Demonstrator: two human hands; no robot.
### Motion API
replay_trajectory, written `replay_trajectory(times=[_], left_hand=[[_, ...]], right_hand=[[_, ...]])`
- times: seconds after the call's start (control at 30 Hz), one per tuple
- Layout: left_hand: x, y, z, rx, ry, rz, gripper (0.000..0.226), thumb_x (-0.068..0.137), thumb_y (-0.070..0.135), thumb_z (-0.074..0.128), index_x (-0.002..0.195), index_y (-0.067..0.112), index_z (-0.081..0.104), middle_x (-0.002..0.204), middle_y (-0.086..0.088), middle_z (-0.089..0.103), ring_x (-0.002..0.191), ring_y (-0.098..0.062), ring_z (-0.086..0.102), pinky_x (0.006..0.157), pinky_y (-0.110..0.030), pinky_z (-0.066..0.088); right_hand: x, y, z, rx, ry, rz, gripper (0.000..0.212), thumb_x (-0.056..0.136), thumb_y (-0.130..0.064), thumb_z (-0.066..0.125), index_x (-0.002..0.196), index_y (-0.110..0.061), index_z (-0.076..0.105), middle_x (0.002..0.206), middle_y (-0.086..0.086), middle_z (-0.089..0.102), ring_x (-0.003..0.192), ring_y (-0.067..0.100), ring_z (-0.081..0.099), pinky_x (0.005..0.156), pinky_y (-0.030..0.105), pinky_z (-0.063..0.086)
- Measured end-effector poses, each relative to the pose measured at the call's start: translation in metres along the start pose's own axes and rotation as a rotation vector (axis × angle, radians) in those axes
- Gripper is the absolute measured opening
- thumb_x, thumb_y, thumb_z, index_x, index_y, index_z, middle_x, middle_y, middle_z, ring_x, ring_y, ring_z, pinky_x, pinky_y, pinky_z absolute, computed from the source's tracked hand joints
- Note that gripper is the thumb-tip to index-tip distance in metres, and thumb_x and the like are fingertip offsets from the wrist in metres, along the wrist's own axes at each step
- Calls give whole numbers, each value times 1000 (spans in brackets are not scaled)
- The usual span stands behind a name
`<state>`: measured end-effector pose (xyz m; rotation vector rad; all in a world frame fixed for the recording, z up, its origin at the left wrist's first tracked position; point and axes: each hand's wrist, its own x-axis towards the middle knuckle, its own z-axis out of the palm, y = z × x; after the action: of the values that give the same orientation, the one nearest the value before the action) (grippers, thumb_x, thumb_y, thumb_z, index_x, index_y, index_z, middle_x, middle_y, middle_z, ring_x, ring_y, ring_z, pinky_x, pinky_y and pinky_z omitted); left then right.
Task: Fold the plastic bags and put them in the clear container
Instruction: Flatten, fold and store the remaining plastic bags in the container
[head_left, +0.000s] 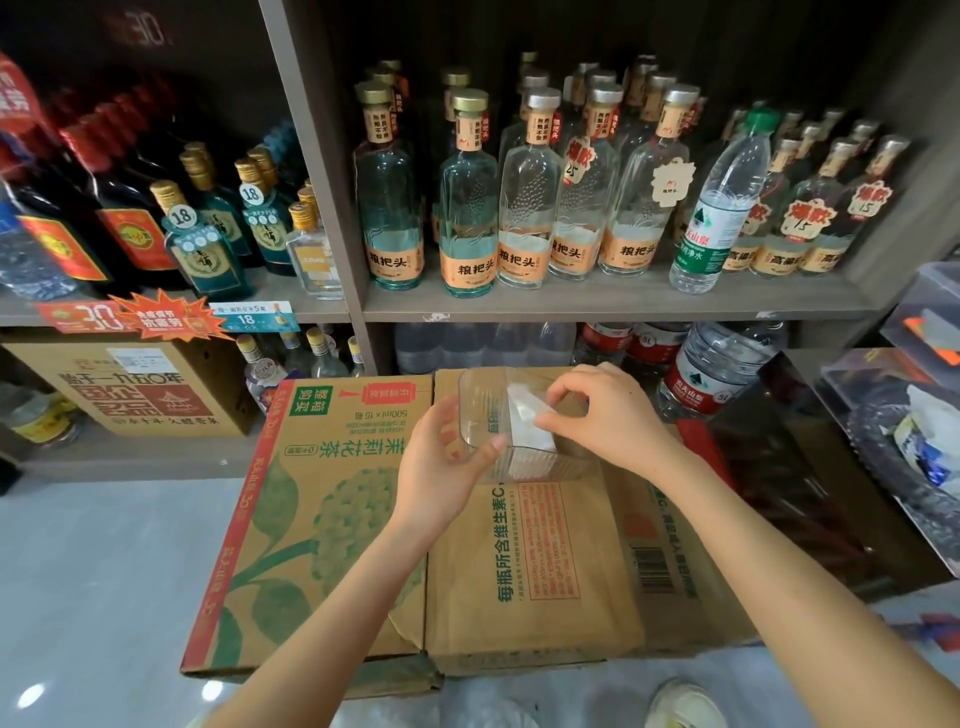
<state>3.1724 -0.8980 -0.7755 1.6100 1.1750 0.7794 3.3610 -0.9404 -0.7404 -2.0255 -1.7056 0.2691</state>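
Note:
A clear ribbed container (480, 405) stands on top of a cardboard box (530, 561). My left hand (441, 467) grips the container's left wall, thumb on its near rim. A folded white plastic bag (527, 415) sits upright inside the container. My right hand (602, 410) pinches the top of that bag with thumb and fingertips, above the container's right side. More folded white plastic shows behind the near wall.
A second printed cardboard box (311, 499) lies to the left, touching the first. Shelves of glass bottles (519, 208) stand behind. Large water jugs (711, 369) sit at the right, beside a dark tray with plastic items (919, 441). Grey floor (104, 571) is at the left.

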Motion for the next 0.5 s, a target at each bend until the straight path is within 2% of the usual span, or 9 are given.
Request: replay_trajectory(times=[0.13, 0.27, 0.33, 0.4, 0.5], left_hand=[[-1, -1, 0, -3, -1, 7, 72, 79, 35, 76, 141, 19, 43, 135, 6, 53, 118, -15, 54, 95, -30, 48], [0, -1, 0, -4, -3, 6, 73, 80, 35, 75, 142, 18, 43, 138, 6, 52, 119, -14, 53, 92, -26, 46], [1, -1, 0, -4, -3, 4, 73, 80, 36, 75, 143, 18, 42, 139, 6, 51, 119, -14, 53, 94, -27, 47], [1, -1, 0, -6, -3, 2, 74, 80, 35, 75, 144, 18, 41, 140, 5, 50, 120, -14, 52, 95, -28, 47], [1, -1, 0, -15, -4, 5, 74, 81, 34, 75, 144, 18, 40, 141, 5, 49, 121, -15, 51, 95, -28, 46]], right_hand=[[-8, 2, 3, 228, -78, 50, 19, 85, -47, 63, 96, -32, 65, 111, -16, 58, 110, 7, 42, 98, 33, 33], [-7, 6, 15, 171, -14, 67, 18, 87, -47, 59, 96, -33, 66, 111, -15, 55, 111, 13, 42, 103, 44, 32], [-4, 6, 19, 194, 68, 86, 14, 84, -44, 65, 92, -34, 61, 110, -14, 53, 111, 12, 42, 103, 43, 31], [-1, 6, 21, 213, 110, 105, 21, 81, -45, 69, 97, -36, 59, 115, -13, 53, 114, 14, 41, 102, 38, 29], [3, 5, 26, 112, 59, 119, 32, 80, -53, 67, 109, -41, 64, 128, -11, 47, 121, 16, 36, 97, 32, 20]])
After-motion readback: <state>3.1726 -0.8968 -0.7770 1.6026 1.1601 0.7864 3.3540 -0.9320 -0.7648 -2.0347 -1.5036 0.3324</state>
